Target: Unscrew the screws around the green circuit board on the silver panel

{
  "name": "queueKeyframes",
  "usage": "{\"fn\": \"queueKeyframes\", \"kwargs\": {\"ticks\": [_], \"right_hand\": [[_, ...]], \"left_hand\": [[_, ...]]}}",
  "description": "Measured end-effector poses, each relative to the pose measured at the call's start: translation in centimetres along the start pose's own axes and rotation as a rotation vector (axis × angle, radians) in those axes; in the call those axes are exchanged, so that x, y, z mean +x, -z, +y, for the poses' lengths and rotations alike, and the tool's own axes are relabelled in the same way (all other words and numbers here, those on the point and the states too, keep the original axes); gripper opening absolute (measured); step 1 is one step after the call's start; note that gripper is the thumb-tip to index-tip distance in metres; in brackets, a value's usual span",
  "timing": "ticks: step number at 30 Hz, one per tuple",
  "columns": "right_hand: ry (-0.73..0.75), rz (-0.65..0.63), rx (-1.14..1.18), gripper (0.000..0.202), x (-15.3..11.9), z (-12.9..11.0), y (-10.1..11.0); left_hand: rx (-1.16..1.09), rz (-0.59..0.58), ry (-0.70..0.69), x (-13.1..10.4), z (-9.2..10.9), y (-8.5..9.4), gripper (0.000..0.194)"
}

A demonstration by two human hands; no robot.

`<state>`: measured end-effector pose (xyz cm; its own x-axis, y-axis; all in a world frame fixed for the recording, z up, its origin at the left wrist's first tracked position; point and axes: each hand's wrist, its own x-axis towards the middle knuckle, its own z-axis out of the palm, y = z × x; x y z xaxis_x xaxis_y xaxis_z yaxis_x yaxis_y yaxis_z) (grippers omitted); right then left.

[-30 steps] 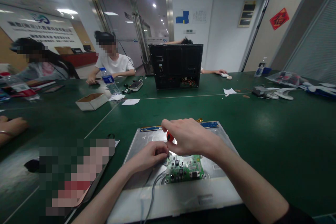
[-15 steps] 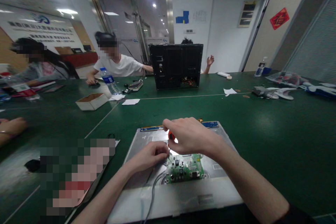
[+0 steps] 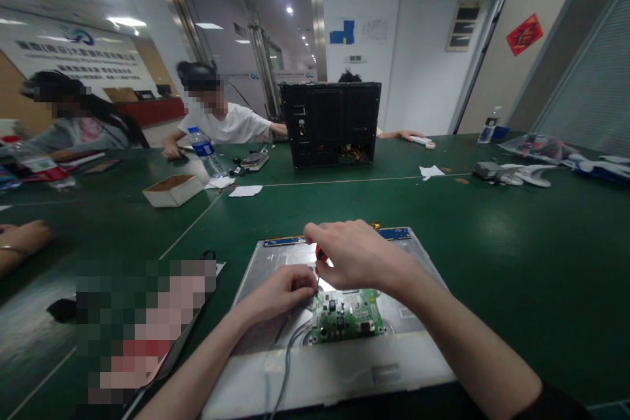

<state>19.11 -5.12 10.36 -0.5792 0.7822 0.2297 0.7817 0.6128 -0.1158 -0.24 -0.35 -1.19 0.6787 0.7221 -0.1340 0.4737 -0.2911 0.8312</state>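
Head view: the right hand (image 3: 364, 254) pinches a red-and-black-handled screwdriver (image 3: 321, 254) at the far-left corner of a green rectangular circuit board (image 3: 347, 317) on a silver metal panel (image 3: 263, 267); the left hand (image 3: 283, 290) curls beside it, grip unclear.

A hand could pass over the green table (image 3: 516, 262) right of the metal panel (image 3: 339, 371); a black casing (image 3: 332, 115) blocks beyond.

Blue-labelled bottle (image 3: 205, 152), open box (image 3: 160, 199) and white paper (image 3: 246, 191) on the green table (image 3: 536, 262).
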Motion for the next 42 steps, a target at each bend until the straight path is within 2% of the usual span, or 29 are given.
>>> {"fn": "queueKeyframes", "kwargs": {"ticks": [7, 12, 20, 25, 32, 38, 42], "right_hand": [[-0.064, -0.034, -0.015, 0.027, 0.4, 0.2, -0.2], [-0.094, -0.029, -0.029, 0.031, 0.5, 0.1, -0.2], [-0.064, -0.015, -0.040, 0.016, 0.4, 0.1, -0.4], [0.013, -0.018, 0.033, 0.021, 0.0, 0.0, -0.1], [-0.087, -0.044, 0.011, 0.029, 0.5, 0.1, -0.2], [-0.059, -0.025, -0.018, 0.017, 0.4, -0.2, 0.0], [-0.016, -0.012, 0.020, 0.018, 0.1, -0.3, 0.1]], "left_hand": [[-0.042, 0.003, -0.004, -0.1, -0.4, -0.1, 0.014], [-0.004, -0.024, 0.022, -0.2, 0.0, 0.0, 0.013], [0.017, -0.003, 0.000, -0.1, 0.3, -0.1, 0.013], [-0.005, 0.012, 0.005, -0.2, 0.3, -0.1, 0.015], [-0.003, -0.004, 0.029, -0.2, 0.6, -0.1, 0.012], [0.035, 0.000, 0.009, -0.2, 0.6, 0.1, 0.012], [0.029, -0.007, 0.005, -0.1, 0.4, 0.1, 0.009]]}}
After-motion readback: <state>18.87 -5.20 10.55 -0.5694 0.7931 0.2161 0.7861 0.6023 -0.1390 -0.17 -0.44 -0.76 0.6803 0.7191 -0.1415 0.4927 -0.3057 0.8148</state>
